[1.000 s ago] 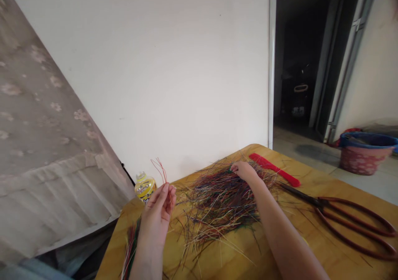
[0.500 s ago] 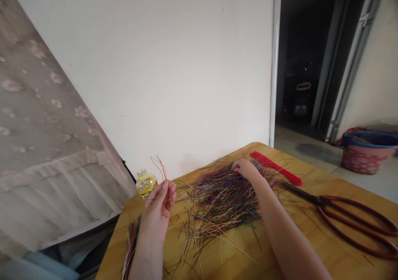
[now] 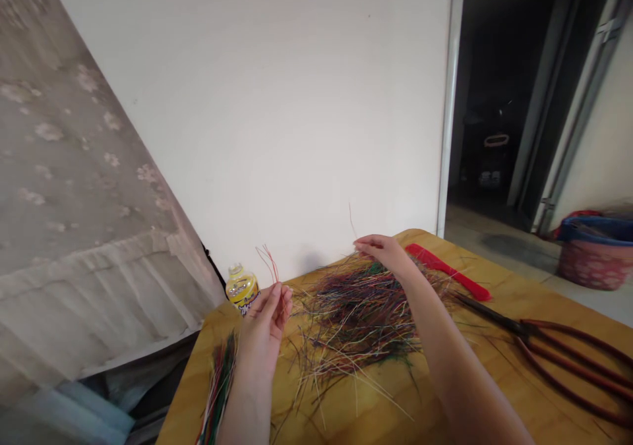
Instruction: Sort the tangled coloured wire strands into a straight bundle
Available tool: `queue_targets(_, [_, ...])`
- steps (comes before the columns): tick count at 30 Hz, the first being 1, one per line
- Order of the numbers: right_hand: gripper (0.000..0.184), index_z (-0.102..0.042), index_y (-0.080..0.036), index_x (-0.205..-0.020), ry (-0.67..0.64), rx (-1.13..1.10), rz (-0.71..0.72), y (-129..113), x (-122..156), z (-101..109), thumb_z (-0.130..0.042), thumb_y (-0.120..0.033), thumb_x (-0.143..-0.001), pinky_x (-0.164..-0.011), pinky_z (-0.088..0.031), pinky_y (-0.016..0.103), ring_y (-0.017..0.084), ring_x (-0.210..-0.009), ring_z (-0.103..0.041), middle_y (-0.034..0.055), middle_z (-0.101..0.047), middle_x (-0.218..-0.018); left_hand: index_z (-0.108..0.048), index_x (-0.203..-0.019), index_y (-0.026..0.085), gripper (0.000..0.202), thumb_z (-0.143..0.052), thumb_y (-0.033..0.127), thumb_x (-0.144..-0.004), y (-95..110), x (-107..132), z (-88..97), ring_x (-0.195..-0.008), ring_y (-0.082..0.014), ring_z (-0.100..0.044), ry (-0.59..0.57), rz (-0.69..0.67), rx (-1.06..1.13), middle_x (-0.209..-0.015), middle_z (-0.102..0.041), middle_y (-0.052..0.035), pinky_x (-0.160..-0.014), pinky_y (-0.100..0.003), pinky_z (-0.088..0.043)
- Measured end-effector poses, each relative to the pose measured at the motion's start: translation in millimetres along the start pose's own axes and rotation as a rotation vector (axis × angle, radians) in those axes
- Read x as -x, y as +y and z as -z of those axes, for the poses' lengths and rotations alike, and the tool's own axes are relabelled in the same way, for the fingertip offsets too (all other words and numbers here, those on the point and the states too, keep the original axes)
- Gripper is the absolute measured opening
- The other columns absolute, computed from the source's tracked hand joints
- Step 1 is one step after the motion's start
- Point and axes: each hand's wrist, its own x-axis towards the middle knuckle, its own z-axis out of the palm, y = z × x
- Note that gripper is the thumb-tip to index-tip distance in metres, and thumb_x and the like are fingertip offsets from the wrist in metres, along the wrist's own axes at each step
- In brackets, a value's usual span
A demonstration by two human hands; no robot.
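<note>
My left hand (image 3: 267,313) is closed in a pinch around a few thin red wires (image 3: 273,268), whose loose ends stick up above the fingertips. Over the far side of a messy pile of multicoloured wires (image 3: 366,313), my right hand (image 3: 383,252) pinches a single thin wire (image 3: 351,217) that points upward against the wall. The pile lies on the wooden table between my arms, with strands fanned out towards me. Left of my left forearm lies a straighter bundle of coloured wires (image 3: 217,385), partly hidden by the arm.
A yellow-labelled bottle (image 3: 241,288) stands behind my left hand. On the right of the table (image 3: 376,409) lie a red flat plastic tool (image 3: 450,272) and large scissors (image 3: 527,333). A white wall (image 3: 297,115) rises behind; a pink bucket (image 3: 593,260) stands on the floor.
My right hand has lifted from the pile and moved left with a single wire in its fingers. My left hand keeps its red wires. The view has shifted slightly.
</note>
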Motion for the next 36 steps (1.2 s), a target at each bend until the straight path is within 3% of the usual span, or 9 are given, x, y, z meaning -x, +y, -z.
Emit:
queue_targets(3, [0.023,-0.066,-0.017,-0.084,-0.298,-0.19,-0.058,-17,12,-27,-0.071,-0.035,-0.07,-0.066,-0.051,0.026,0.013,-0.068,-0.064,0.0036,-0.069,-0.079,-0.069,-0.076,0.01,0.012,-0.066,-0.001,-0.073,-6,-2,1.1,-0.06,-0.0114,-0.069,0.022,0.024,0.003,-0.069,-0.072,-0.0053,-0.053,-0.013,-0.056])
queue_targets(6, [0.026,-0.066,-0.017,-0.082,-0.584,-0.197,-0.093,-29,27,-56,-0.072,-0.038,-0.068,-0.064,-0.05,0.023,0.012,-0.067,-0.065,0.0026,-0.069,-0.076,-0.069,-0.077,0.01,0.011,-0.068,0.001,-0.072,-12,-4,3.1,-0.065,-0.0132,-0.07,0.026,0.044,-0.008,-0.073,-0.073,-0.0076,-0.057,-0.015,-0.056])
queue_targets(10, [0.029,-0.066,-0.016,-0.08,-0.77,-0.155,-0.095,-33,41,-87,-0.072,-0.042,-0.067,-0.061,-0.049,0.022,0.012,-0.064,-0.065,0.0011,-0.068,-0.074,-0.069,-0.076,0.011,0.008,-0.069,0.004,-0.072,-18,-7,6.6,-0.068,-0.0139,-0.07,-0.016,0.044,-0.014,-0.075,-0.074,-0.0082,-0.061,-0.017,-0.055])
queue_targets(14, [0.023,-0.065,-0.016,-0.076,-0.807,-0.151,-0.079,-28,45,-100,-0.071,-0.036,-0.067,-0.058,-0.048,0.021,0.011,-0.06,-0.062,-0.0014,-0.065,-0.069,-0.068,-0.074,0.011,0.006,-0.07,0.005,-0.071,-19,-8,6.8,-0.07,-0.0144,-0.07,-0.036,0.029,0.011,-0.076,-0.074,-0.0087,-0.064,-0.018,-0.054])
queue_targets(19, [0.014,-0.062,-0.015,-0.072,-0.819,-0.145,-0.087,-25,48,-103,-0.067,-0.028,-0.069,-0.058,-0.05,0.023,0.01,-0.058,-0.061,-0.0026,-0.062,-0.065,-0.068,-0.073,0.011,0.005,-0.068,0.006,-0.074,-19,-6,4.8,-0.073,-0.0145,-0.07,-0.031,0.024,0.021,-0.078,-0.074,-0.0094,-0.067,-0.02,-0.054])
queue_targets(24, [0.009,-0.062,-0.016,-0.072,-0.803,-0.136,-0.089,-22,49,-106,-0.064,-0.024,-0.069,-0.059,-0.051,0.023,0.01,-0.056,-0.061,-0.0027,-0.063,-0.065,-0.069,-0.077,0.012,0.011,-0.075,0.012,-0.067,-22,-8,7.5,-0.071,-0.0143,-0.07,-0.06,-0.011,-0.016,-0.076,-0.075,-0.0075,-0.063,-0.018,-0.054])
queue_targets(30, [0.014,-0.061,-0.015,-0.071,-0.843,-0.185,-0.131,-21,48,-107,-0.065,-0.028,-0.069,-0.059,-0.051,0.023,0.011,-0.058,-0.063,-0.0016,-0.064,-0.065,-0.072,-0.078,0.012,0.025,-0.082,0.017,-0.056,-25,-7,5.9,-0.068,-0.0138,-0.07,-0.063,-0.095,-0.041,-0.074,-0.074,-0.0067,-0.065,-0.019,-0.055])
queue_targets(36, [0.026,-0.063,-0.014,-0.072,-0.849,-0.199,-0.138,-20,49,-110,-0.07,-0.038,-0.067,-0.063,-0.051,0.025,0.012,-0.06,-0.063,-0.0001,-0.065,-0.068,-0.072,-0.076,0.012,0.027,-0.084,0.018,-0.052,-23,-5,3.2,-0.062,-0.0121,-0.068,-0.028,-0.104,-0.032,-0.07,-0.074,-0.0058,-0.061,-0.018,-0.054])
